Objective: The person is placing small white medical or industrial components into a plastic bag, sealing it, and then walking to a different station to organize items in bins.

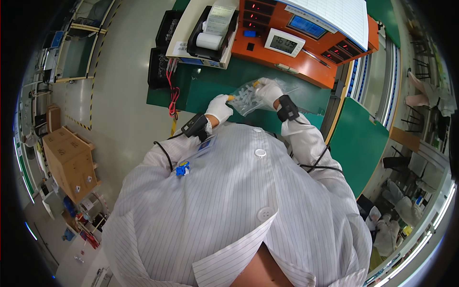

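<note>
A clear plastic bag [245, 99] with several small whitish pieces in it lies over the near edge of the green work surface [205, 88]. My left hand [220, 108], in a white glove with a yellow fingertip cover, pinches the bag's left edge. At the bag's upper right, my right hand [268, 92], gloved the same way, is closed on its plastic film. What lies under the right fingers is hidden. Each wrist wears a black strapped device with a cable.
Behind the bag stands an orange instrument box [267, 62] with red displays and a white digital clock [284, 42]. Left of it sit a tester [201, 52] with a paper roll, black trays [159, 67] and red test leads [173, 98]. Cardboard boxes [71, 162] stand at far left.
</note>
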{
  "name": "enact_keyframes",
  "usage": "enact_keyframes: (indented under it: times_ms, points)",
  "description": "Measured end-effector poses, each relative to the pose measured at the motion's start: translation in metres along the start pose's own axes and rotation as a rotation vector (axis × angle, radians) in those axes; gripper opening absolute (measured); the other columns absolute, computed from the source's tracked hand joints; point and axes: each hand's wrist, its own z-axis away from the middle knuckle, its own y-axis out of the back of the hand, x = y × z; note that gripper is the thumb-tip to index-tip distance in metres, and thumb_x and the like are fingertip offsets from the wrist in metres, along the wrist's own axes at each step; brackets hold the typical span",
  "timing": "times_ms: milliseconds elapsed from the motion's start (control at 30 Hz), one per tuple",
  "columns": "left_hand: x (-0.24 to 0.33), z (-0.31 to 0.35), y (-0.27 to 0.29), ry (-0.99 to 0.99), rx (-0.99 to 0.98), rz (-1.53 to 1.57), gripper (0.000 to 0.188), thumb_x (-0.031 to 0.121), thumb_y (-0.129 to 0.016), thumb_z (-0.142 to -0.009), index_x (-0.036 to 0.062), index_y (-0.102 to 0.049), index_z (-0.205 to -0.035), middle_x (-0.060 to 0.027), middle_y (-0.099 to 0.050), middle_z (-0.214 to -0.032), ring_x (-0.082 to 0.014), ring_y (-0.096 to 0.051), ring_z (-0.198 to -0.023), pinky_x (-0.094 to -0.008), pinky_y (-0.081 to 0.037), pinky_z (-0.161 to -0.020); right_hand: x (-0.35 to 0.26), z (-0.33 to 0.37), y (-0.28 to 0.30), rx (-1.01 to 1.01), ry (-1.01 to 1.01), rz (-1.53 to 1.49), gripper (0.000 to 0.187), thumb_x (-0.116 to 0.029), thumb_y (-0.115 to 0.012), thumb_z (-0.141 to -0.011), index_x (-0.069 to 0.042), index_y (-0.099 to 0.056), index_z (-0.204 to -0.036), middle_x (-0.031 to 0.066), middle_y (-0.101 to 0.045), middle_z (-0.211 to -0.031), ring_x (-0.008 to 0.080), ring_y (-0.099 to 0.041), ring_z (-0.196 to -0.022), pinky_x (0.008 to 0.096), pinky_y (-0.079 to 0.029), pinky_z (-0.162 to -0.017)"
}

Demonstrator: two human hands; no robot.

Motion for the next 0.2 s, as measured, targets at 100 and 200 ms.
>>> enact_keyframes:
  times_ms: [100, 200]
  points:
    - [0.002, -0.006, 0.001, -0.006, -0.031, 0.01, 0.049, 0.016, -0.071, -0.072, 0.0037, -0.065, -0.119, -0.0225, -0.063, -0.115, -0.0375, -0.06, -0.11, -0.0397, -0.048, -0.097, 0.031, -0.008, -0.005, -0.047, -0.11, -0.531, 0.031, -0.016, -0.057, -0.093, -0.008, -0.058, -0.123, 0.0168, -0.064, -0.12, 0.0273, -0.063, -0.101, 0.0364, -0.051, -0.075]
    - [0.005, -0.006, 0.012, -0.006, -0.093, 0.062, 0.05, 0.018, -0.071, -0.074, 0.0048, -0.064, -0.121, -0.024, -0.062, -0.121, -0.0375, -0.059, -0.113, -0.0389, -0.048, -0.098, 0.055, -0.008, -0.004, -0.389, -0.234, -1.481, 0.036, -0.028, -0.054, -0.098, -0.01, -0.05, -0.129, 0.0191, -0.058, -0.128, 0.0334, -0.06, -0.102, 0.0467, -0.048, -0.076]
